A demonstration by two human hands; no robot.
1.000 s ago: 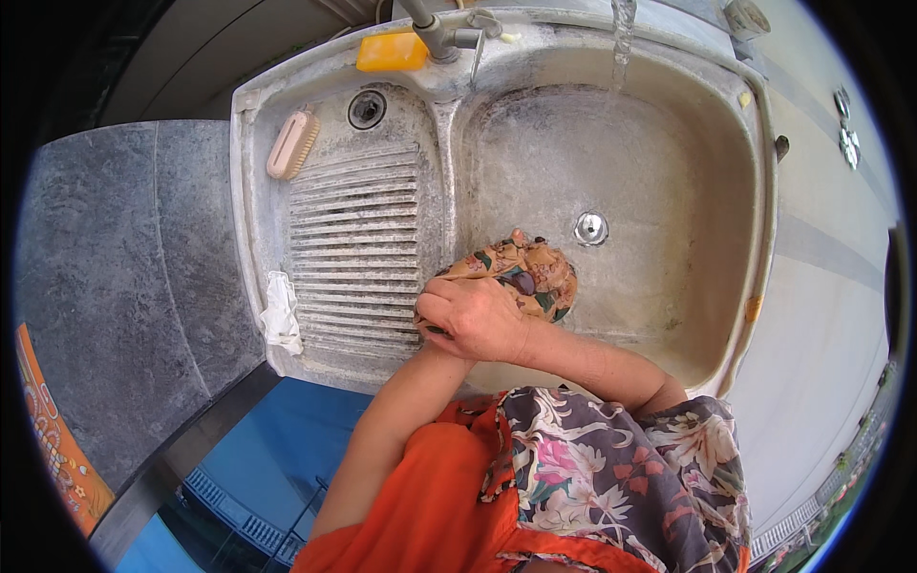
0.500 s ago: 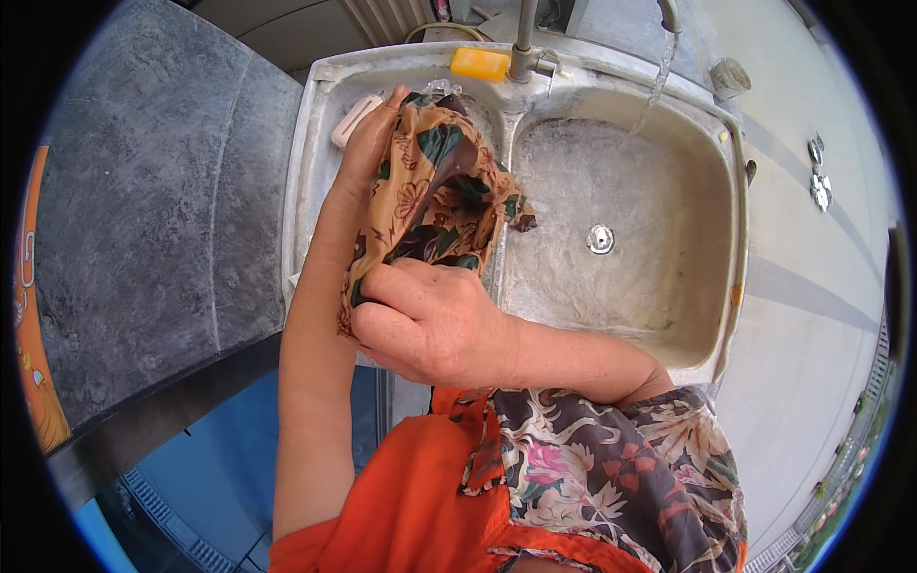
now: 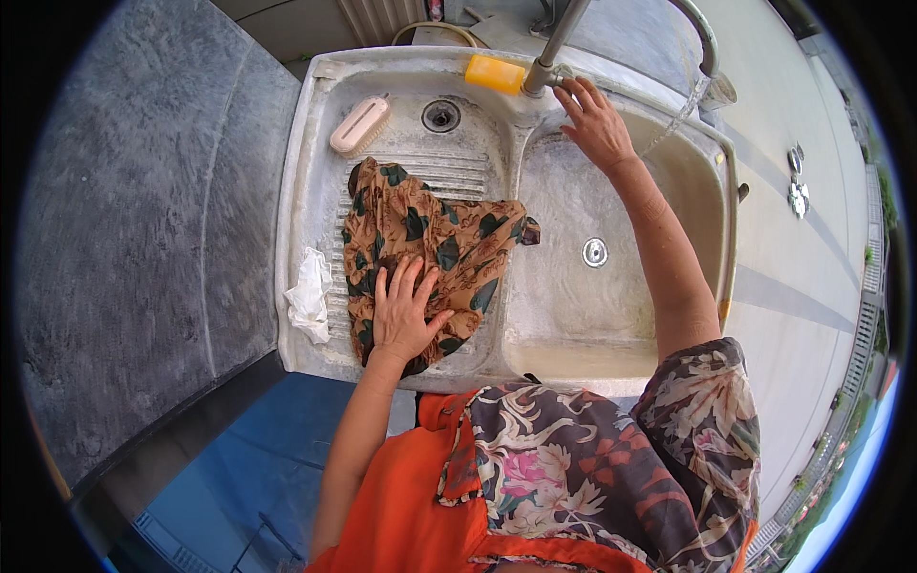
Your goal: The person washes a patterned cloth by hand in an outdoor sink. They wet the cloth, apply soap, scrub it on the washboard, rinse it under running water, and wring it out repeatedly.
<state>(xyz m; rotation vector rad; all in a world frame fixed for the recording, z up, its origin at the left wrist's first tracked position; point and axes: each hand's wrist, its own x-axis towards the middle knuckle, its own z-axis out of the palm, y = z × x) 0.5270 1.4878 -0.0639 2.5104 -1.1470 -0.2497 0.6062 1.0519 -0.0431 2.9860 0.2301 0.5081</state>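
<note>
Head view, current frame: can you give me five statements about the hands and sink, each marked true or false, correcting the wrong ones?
1. The left hand rests on the patterned cloth. True.
2. The right hand is gripping the brush. False: its fingers are at the tap, and the brush lies apart from both hands.
3. Water is running from the curved spout. True.
4. The patterned cloth lies wholly in the right basin. False: it lies mostly over the ribbed board on the left.
5. A crumpled white cloth lies left of the patterned one. True.
</note>
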